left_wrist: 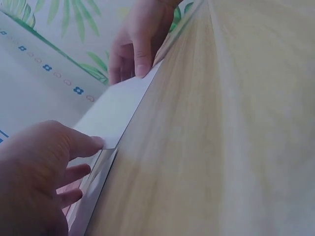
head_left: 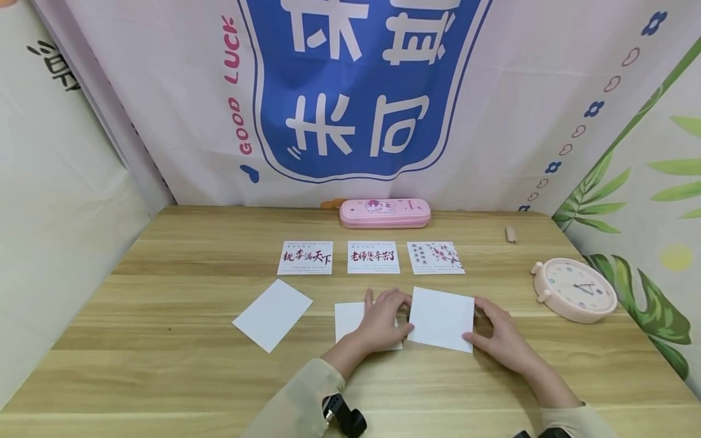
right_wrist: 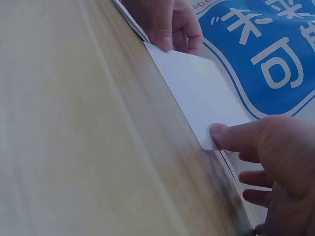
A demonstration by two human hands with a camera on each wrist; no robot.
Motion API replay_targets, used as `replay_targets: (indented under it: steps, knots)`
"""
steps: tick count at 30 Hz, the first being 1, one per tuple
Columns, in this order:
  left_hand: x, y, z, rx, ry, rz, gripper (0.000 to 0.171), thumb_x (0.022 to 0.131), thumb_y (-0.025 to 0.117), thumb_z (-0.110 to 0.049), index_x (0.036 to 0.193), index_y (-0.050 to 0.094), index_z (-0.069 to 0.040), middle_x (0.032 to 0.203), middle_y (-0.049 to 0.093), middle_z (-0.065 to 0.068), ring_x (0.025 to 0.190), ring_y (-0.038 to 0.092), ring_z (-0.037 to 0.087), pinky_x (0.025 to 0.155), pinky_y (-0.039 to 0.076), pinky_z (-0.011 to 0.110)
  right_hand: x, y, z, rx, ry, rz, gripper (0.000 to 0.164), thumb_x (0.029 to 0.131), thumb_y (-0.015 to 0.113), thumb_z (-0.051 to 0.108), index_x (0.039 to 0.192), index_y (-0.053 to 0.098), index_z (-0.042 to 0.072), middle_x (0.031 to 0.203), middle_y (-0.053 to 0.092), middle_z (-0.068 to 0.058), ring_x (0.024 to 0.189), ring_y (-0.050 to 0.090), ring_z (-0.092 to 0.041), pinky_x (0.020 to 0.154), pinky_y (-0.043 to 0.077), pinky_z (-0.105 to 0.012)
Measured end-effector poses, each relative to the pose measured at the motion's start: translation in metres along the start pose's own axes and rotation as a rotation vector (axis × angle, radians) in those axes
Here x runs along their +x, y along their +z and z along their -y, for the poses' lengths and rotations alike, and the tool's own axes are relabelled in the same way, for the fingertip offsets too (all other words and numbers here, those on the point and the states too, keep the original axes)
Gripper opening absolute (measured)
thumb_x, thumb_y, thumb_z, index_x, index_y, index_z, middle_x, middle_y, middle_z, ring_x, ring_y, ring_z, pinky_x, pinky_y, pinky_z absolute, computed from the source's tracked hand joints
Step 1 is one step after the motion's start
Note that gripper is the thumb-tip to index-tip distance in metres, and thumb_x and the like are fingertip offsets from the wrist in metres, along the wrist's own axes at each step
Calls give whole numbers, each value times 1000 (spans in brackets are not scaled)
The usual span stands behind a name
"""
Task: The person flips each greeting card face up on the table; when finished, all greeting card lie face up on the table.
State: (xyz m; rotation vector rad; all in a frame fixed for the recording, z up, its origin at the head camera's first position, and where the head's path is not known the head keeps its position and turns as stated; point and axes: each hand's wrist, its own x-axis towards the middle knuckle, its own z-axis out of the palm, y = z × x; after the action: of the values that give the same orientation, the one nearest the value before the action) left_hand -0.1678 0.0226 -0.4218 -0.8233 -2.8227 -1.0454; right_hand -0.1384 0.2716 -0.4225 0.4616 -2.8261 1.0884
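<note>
A blank white card (head_left: 440, 319) is held by its two short edges between my hands, tilted a little. At its left edge my left hand (head_left: 380, 322) pinches it, thumb near the close corner. The right hand (head_left: 501, 337) grips the opposite edge, its thumb (right_wrist: 236, 135) lying on the white face in the right wrist view. Beneath the left hand lies another white card (head_left: 347, 317), partly hidden by it. A third blank card (head_left: 272, 315) rests slantwise on the wooden table (head_left: 181, 365) further left.
Beyond the hands, three printed cards (head_left: 305, 258) lie in a row. Behind them a pink pencil case (head_left: 386, 213) stands against the curtain (head_left: 191, 121). To the right are a small beige eraser-like block (head_left: 511, 235) and a round pink clock (head_left: 574, 290).
</note>
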Motion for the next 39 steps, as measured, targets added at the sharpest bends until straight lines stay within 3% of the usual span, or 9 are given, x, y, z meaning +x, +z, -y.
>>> replay_targets:
  steps: [4, 8, 12, 17, 22, 25, 28, 33, 39]
  knots:
    - [1, 1, 0, -172, 22, -76, 26, 76, 64, -13, 101, 58, -12, 100, 60, -1, 97, 52, 13, 97, 21, 44, 0, 1, 2, 52, -11, -105, 38, 73, 67, 5, 107, 53, -2, 115, 48, -20, 108, 40, -32, 91, 31, -36]
    - [2, 2, 0, -346, 30, -127, 15, 78, 62, -8, 92, 62, -9, 88, 63, -1, 83, 57, 9, 81, 41, 27, -1, 2, 5, 76, -42, -251, 23, 74, 65, 0, 97, 61, -1, 101, 57, -14, 92, 51, -17, 80, 37, -16]
    - [2, 3, -1, -395, 21, -169, 8, 78, 63, -9, 86, 65, -7, 83, 63, -1, 76, 56, 6, 71, 44, 21, 0, 3, 8, 98, -65, -347, 13, 73, 64, -4, 86, 65, -3, 89, 59, -11, 82, 50, -2, 71, 40, -10]
    - [2, 4, -1, -430, 10, -205, 6, 77, 64, -10, 81, 67, -6, 79, 60, -3, 71, 53, 5, 64, 45, 19, 0, 3, 10, 150, -18, -382, 6, 72, 65, -5, 79, 65, -6, 77, 58, -7, 70, 49, 0, 60, 41, -10]
    - [2, 5, -2, -523, -10, -224, 6, 77, 64, -7, 81, 68, -5, 76, 60, -2, 66, 52, 5, 59, 45, 19, -1, 2, 11, 466, 64, -351, 4, 76, 59, -7, 78, 63, -8, 65, 60, 2, 57, 53, -3, 51, 45, -15]
    - [1, 3, -4, -679, -55, -189, 8, 78, 61, -3, 83, 66, 1, 76, 63, 5, 67, 58, 10, 60, 48, 21, -2, -1, 10, 661, 23, -266, 11, 82, 52, -5, 83, 62, -9, 69, 63, -3, 63, 60, -11, 59, 49, -22]
    - [-1, -4, -12, -843, -100, -174, 10, 79, 58, 3, 85, 63, 8, 77, 63, 17, 68, 61, 25, 61, 50, 27, -2, -5, 9, 761, -52, -148, 25, 91, 40, 4, 95, 57, -14, 83, 65, -8, 77, 61, -20, 71, 47, -26]
    - [-3, -17, -23, -910, -120, -186, 12, 80, 53, 8, 88, 58, 15, 82, 60, 26, 73, 58, 39, 67, 49, 37, -2, -8, 10, 751, 29, -80, 42, 95, 32, 22, 106, 54, -12, 99, 62, 2, 91, 58, -15, 80, 41, -19]
    - [-3, -20, -25, -809, -168, -209, 13, 78, 58, 3, 88, 61, 10, 81, 62, 18, 70, 60, 19, 64, 48, 22, -1, -6, 11, 595, 200, -133, 29, 84, 56, 17, 105, 59, -3, 99, 59, 13, 90, 50, 2, 72, 41, -13]
